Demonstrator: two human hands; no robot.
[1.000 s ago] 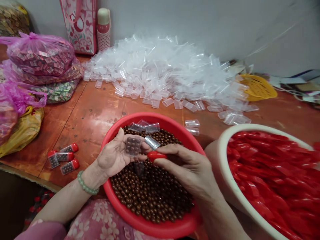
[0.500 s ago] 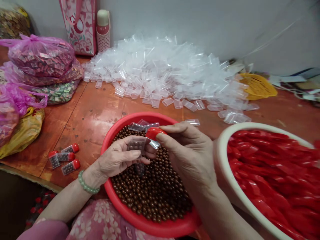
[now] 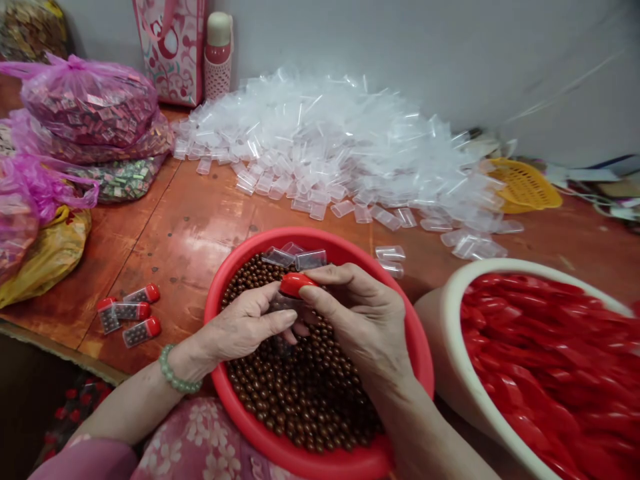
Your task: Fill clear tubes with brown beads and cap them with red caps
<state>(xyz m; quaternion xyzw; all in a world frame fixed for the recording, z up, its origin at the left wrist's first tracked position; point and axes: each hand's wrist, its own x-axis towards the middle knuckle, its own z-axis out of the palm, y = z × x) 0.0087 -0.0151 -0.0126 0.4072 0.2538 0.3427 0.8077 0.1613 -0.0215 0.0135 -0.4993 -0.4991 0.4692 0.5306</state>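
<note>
Over a red basin (image 3: pixel 424 347) of small brown balls, my left hand (image 3: pixel 250 320) holds a clear plastic case (image 3: pixel 281 305), partly hidden by the fingers. My right hand (image 3: pixel 365 313) pinches a red cap (image 3: pixel 296 284) between thumb and fingers, at the top of that case. Several empty clear cases (image 3: pixel 311 259) lie on the balls at the basin's far side. Left of the basin, several filled cases with red caps (image 3: pixel 142 331) rest on the table.
A large heap of clear cases (image 3: pixel 340 147) covers the table's back. At the right stands a white tub (image 3: pixel 453 320) of red caps. Pink bags (image 3: pixel 90 100) sit at the left, near a bottle (image 3: pixel 219 60). A yellow basket (image 3: pixel 525 187) is at the back right.
The red cap in my right hand has moved left and down onto the top of the clear case. The view has shifted slightly.
</note>
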